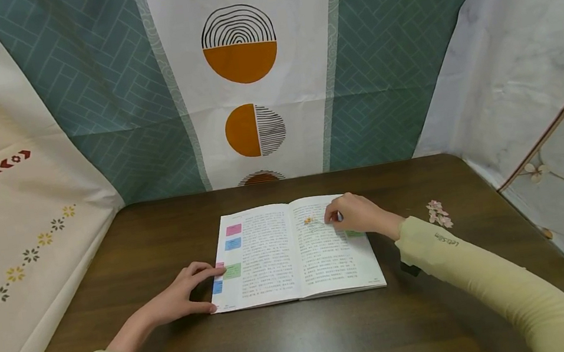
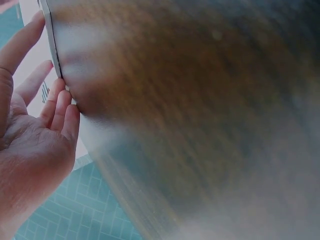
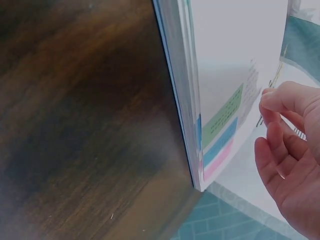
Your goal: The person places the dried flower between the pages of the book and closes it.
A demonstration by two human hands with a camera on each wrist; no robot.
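An open book point(image 1: 268, 255) with printed pages lies flat on the table. My left hand point(image 1: 187, 292) rests at its left edge, index finger on the page and thumb by the lower corner. In the left wrist view, the fingers point(image 2: 50, 107) lie loosely straight along the book's edge. Over the upper right page is my right hand point(image 1: 359, 213), thumb and index fingertips pinched together. At those fingertips is a small flower sticker point(image 1: 309, 220) with an orange bloom; the pinched part is hidden. The right wrist view shows the right hand point(image 3: 295, 145) with its other fingers curled.
Coloured sticky notes, including a pink one point(image 1: 234, 230), a blue one point(image 1: 233, 243) and a green one point(image 1: 232, 271), mark the left page. A pink blossom piece point(image 1: 438, 213) lies on the brown table point(image 1: 303, 339) at right. A patterned curtain point(image 1: 294, 67) hangs behind.
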